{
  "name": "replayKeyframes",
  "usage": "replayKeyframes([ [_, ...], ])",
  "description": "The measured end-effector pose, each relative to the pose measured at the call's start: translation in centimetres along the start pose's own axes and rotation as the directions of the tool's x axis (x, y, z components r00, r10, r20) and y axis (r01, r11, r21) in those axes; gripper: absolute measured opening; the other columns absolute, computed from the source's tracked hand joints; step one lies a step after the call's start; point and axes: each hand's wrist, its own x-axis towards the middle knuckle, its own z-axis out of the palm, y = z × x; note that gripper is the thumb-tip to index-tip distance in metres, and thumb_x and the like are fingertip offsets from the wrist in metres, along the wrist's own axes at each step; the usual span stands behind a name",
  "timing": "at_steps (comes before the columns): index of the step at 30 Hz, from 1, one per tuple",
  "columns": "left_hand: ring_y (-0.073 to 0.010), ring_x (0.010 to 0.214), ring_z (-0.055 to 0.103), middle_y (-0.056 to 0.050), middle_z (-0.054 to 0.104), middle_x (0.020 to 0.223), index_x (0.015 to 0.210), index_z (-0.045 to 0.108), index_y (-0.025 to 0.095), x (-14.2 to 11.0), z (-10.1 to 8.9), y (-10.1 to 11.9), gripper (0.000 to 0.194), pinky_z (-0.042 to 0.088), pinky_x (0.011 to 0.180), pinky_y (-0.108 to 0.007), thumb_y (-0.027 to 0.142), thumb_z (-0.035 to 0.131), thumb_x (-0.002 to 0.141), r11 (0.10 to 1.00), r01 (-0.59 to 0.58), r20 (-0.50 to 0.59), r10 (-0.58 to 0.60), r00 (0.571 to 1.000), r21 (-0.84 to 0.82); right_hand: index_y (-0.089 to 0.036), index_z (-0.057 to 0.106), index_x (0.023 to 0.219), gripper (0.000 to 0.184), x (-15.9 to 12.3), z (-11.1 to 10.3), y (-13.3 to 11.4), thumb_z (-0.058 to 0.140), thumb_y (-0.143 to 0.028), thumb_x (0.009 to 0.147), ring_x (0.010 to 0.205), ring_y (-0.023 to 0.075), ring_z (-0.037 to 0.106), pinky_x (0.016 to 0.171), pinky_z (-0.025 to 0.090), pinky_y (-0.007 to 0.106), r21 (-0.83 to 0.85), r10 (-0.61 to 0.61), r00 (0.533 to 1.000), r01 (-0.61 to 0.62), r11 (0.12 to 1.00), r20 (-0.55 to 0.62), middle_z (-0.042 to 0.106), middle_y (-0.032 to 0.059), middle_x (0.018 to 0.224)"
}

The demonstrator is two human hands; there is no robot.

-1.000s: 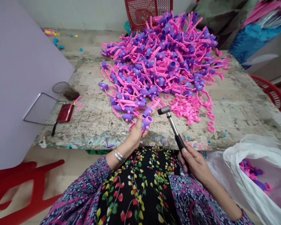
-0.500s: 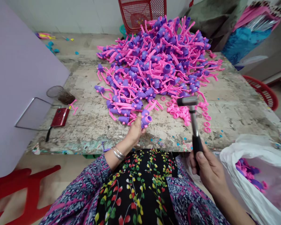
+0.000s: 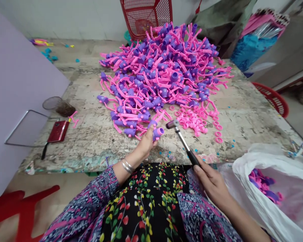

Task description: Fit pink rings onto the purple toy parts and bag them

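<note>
My left hand point(image 3: 146, 143) grips a purple plastic part point(image 3: 157, 133) with a pink ring at its open end, low over the front of the worktable. In my right hand point(image 3: 209, 175) is a hammer point(image 3: 185, 146) with a black grip and a metal shaft. Its head hangs just to the right of the purple part, apart from it. Beyond my hands lies a big heap of purple parts with pink arms point(image 3: 164, 72). Loose pink rings point(image 3: 190, 119) lie in a small pile behind the hammer.
At the left are a tipped glass point(image 3: 59, 105) and a red phone-like object point(image 3: 57, 131) beside a bent metal frame. A red basket point(image 3: 147, 18) stands behind the heap. Right of me, a white sack point(image 3: 280, 174) holds more parts; a red stool point(image 3: 22, 211) is below left.
The hammer has swung down and left, its head now close to the purple part. My left hand keeps its hold. The whole view has shifted slightly.
</note>
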Motion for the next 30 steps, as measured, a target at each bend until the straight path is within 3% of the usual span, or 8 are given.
replayKeyframes([
  [3,-0.0047,0.030,0.014,0.009,0.027,0.036,0.065,0.041,0.022,0.0,0.0,0.1,0.052,0.009,0.037,-0.022,0.064,0.035,0.094,0.999,0.033,0.014,-0.033,0.999,0.017,-0.027,0.046,0.146,0.048,-0.4,-0.6,-0.2,0.046,-0.041,0.100,0.046,0.0134,0.053,0.042,0.045,0.024,0.184,0.042,0.997,-0.030,0.982,-0.067,0.054,-0.0030,0.062],
  [6,-0.0046,0.030,0.015,0.009,0.029,0.037,0.066,0.042,0.021,0.3,0.0,0.4,0.051,0.009,0.037,-0.022,0.062,0.035,0.095,1.000,0.017,0.001,-0.017,1.000,0.023,-0.023,0.040,0.150,0.052,-0.8,-1.1,-0.4,0.045,-0.040,0.101,0.043,0.0111,0.050,0.042,0.043,0.023,0.272,0.000,0.999,0.008,0.962,-0.032,0.050,-0.0050,0.061],
  [10,-0.0039,0.032,0.019,0.009,0.033,0.041,0.065,0.038,0.021,0.6,0.2,0.3,0.049,0.012,0.037,-0.021,0.060,0.039,0.095,0.999,-0.038,0.000,0.038,0.999,0.019,-0.022,0.046,0.147,0.049,-0.2,-0.5,-0.5,0.044,-0.040,0.101,0.041,0.0114,0.050,0.041,0.042,0.023,0.193,-0.004,1.000,0.001,0.981,0.014,0.050,-0.0049,0.058],
  [15,-0.0045,0.034,0.023,0.007,0.037,0.045,0.067,0.040,0.021,0.9,0.2,-0.3,0.048,0.014,0.038,-0.020,0.060,0.042,0.094,0.995,-0.094,0.003,0.094,0.996,0.046,-0.028,0.064,0.132,0.041,0.8,-0.1,-0.5,0.053,-0.044,0.096,0.060,0.0173,0.063,0.050,0.050,0.025,0.010,-0.065,0.996,0.065,0.998,0.056,0.062,0.0010,0.065],
  [20,-0.0047,0.034,0.023,0.007,0.036,0.043,0.063,0.039,0.021,1.5,0.1,-0.3,0.052,0.015,0.038,-0.020,0.065,0.042,0.092,0.994,-0.093,-0.027,0.095,0.995,0.064,-0.025,0.052,0.144,0.048,0.5,-0.4,0.2,0.049,-0.043,0.099,0.040,0.0129,0.048,0.040,0.042,0.024,0.130,-0.046,0.996,0.056,0.990,-0.075,0.053,-0.0042,0.055],
  [23,-0.0044,0.034,0.021,0.008,0.033,0.042,0.062,0.037,0.022,1.5,0.2,-0.3,0.053,0.014,0.038,-0.020,0.065,0.043,0.092,0.994,-0.080,-0.021,0.082,0.996,0.068,-0.027,0.063,0.133,0.044,0.6,-0.3,0.2,0.057,-0.046,0.094,0.044,0.0154,0.051,0.041,0.043,0.026,0.060,-0.054,0.998,0.055,0.997,-0.022,0.059,-0.0014,0.058],
  [27,-0.0049,0.034,0.021,0.008,0.031,0.041,0.062,0.035,0.022,1.5,0.2,-0.5,0.053,0.014,0.038,-0.020,0.064,0.040,0.093,0.993,-0.067,-0.028,0.070,0.997,0.099,-0.028,0.056,0.140,0.045,0.7,-0.4,-0.2,0.050,-0.043,0.098,0.042,0.0142,0.050,0.041,0.044,0.025,0.112,-0.023,0.998,0.028,0.993,-0.051,0.057,-0.0030,0.057],
  [30,-0.0052,0.033,0.021,0.008,0.031,0.040,0.063,0.037,0.022,1.7,0.1,-0.7,0.051,0.014,0.038,-0.020,0.062,0.038,0.095,0.989,-0.075,-0.034,0.080,0.996,0.128,-0.026,0.065,0.130,0.042,0.8,-0.3,-0.4,0.055,-0.047,0.095,0.047,0.0155,0.054,0.045,0.047,0.026,0.088,-0.045,0.999,0.047,0.995,-0.016,0.058,-0.0014,0.057],
])
